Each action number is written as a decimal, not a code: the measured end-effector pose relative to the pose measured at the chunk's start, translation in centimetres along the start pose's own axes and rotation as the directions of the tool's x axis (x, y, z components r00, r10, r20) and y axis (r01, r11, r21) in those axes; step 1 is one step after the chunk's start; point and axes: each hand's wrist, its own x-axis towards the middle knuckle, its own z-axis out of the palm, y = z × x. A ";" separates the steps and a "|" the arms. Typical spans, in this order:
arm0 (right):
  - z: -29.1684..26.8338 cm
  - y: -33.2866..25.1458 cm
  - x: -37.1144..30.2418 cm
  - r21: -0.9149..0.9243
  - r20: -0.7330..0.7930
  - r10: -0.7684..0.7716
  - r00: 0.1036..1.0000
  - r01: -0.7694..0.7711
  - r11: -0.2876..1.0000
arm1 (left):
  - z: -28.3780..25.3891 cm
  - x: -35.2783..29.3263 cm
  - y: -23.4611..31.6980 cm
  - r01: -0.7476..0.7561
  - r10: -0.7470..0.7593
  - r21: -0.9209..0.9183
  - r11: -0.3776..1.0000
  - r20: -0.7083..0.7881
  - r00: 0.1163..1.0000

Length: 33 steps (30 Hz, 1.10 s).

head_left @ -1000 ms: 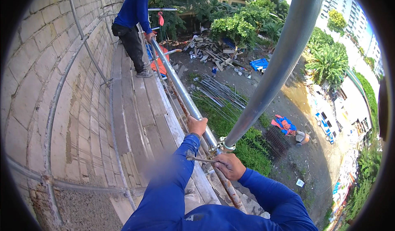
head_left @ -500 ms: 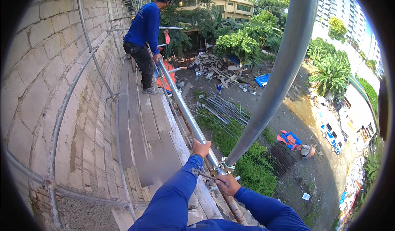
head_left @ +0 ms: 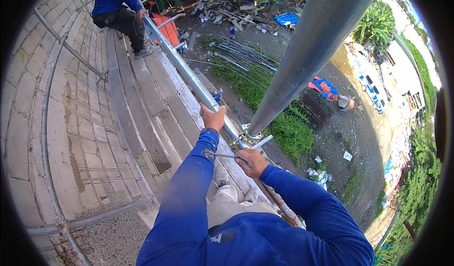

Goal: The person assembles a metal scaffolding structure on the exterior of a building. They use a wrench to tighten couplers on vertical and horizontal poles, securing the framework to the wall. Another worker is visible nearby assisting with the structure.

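My left hand [head_left: 213,118] is closed around a long horizontal scaffold tube [head_left: 191,80] that runs away to the far left. A metal wrench [head_left: 221,155] is in my right hand [head_left: 252,162], its bent end pointing left toward my left forearm. That hand is just below a clamp [head_left: 249,134], where the horizontal tube meets a thick upright scaffold tube [head_left: 305,60]. The jaw end of the wrench is hidden by my fingers. A short tube stub [head_left: 263,142] sticks out right of the clamp.
A person in blue [head_left: 124,17] stands on the planks at upper left, one hand on the same tube. Wooden planks [head_left: 161,88] lie beside a block wall [head_left: 71,105]. Far below are a pipe stack [head_left: 246,55], rubble [head_left: 224,10], bushes [head_left: 291,136] and a vehicle [head_left: 371,93].
My view has tipped downward, bringing my torso and legs into sight. Both hands appear higher in the picture. My left hand still grips the tube, and my right hand keeps the wrench beside the clamp.
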 end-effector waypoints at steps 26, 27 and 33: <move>0.1 -0.9 0.1 -0.200 0.087 0.171 0.981 -0.151 0.968 | -0.7 -0.2 -1.5 0.282 -0.174 -0.307 0.909 0.335 0.926; 0.2 -0.8 0.3 -0.220 0.117 0.167 0.979 -0.139 0.966 | -0.7 0.0 -1.9 0.295 -0.177 -0.316 0.902 0.352 0.919; 0.8 -0.1 -0.2 -0.233 0.065 0.120 0.991 -0.102 0.967 | 0.1 0.1 -3.2 0.302 -0.190 -0.242 0.922 0.395 0.899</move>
